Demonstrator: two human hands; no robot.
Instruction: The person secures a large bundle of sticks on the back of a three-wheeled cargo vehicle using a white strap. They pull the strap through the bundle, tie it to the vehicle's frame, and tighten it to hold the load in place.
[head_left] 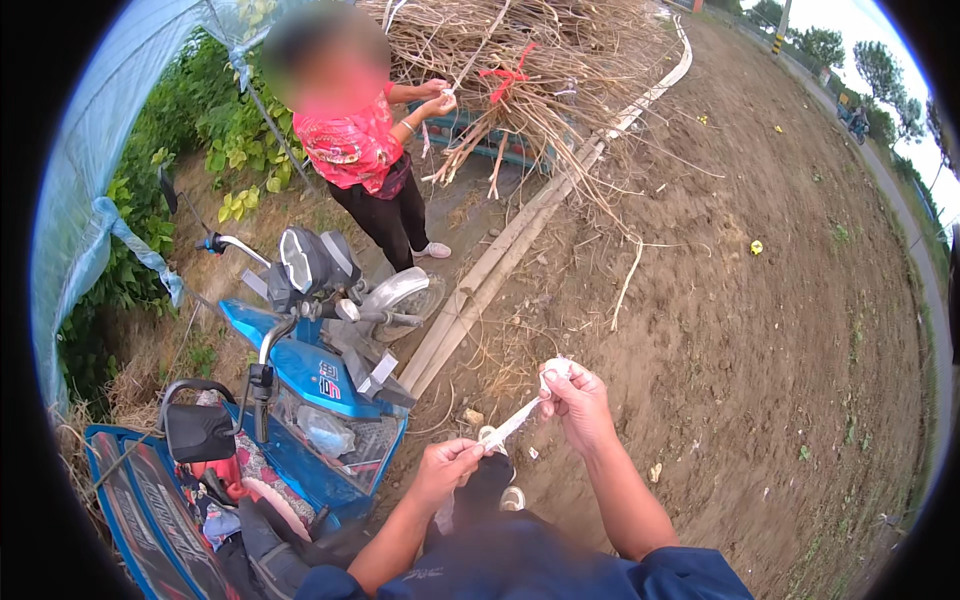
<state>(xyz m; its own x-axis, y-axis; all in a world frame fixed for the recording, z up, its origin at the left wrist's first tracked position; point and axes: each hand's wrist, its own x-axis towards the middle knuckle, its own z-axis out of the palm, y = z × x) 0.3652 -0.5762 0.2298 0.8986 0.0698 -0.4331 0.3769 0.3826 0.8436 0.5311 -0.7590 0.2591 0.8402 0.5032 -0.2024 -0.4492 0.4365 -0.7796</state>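
A white cloth-like strip [516, 421] stretches slantwise between my two hands, in front of my body. My left hand [448, 468] pinches its lower end between thumb and fingers. Higher up and to the right, my right hand [580, 405] is closed around the other end, where the white material is bunched into a small wad [556, 370]. Below the strip, my shoes stand on bare soil.
A blue three-wheeled vehicle [300, 360] stands close at my left. Ahead, a person [350, 150] in a red patterned top holds a cord beside a pile of cut branches [540, 75] on a cart. Long hoses or poles [500, 265] lie across the soil. Blue plastic sheeting [100, 150] hangs at far left.
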